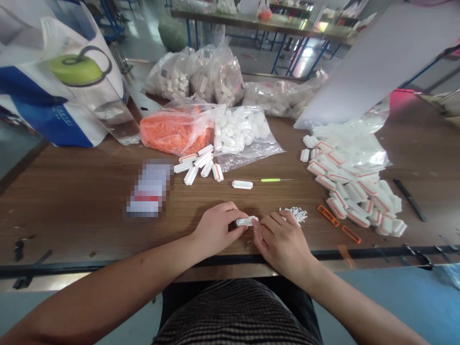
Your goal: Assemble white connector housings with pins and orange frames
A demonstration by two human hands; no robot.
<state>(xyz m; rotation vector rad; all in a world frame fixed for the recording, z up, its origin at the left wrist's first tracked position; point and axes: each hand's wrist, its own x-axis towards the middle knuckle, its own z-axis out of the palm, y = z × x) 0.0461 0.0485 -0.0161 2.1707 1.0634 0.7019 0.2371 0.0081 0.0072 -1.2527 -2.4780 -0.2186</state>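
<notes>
A small white plastic housing (246, 221) with a row of dark slots sits between my hands at the table's near side. My left hand (216, 227) pinches its left end between thumb and fingers. My right hand (282, 238) grips the right end with its fingertips, the other fingers curled. Just beyond the right knuckles lies a heap of tiny white pieces (297, 214), partly covered by that hand. Farther back rest a single white housing (242, 184) and a thin pick with a yellow-green handle (270, 180).
Several white housings (192, 175) lie left of centre, before bags of orange (172, 132) and white parts (239, 129). A large pile of orange-edged housings (355, 196) and loose orange frames (327, 215) occupy the right. A water bottle (108, 108) stands back left.
</notes>
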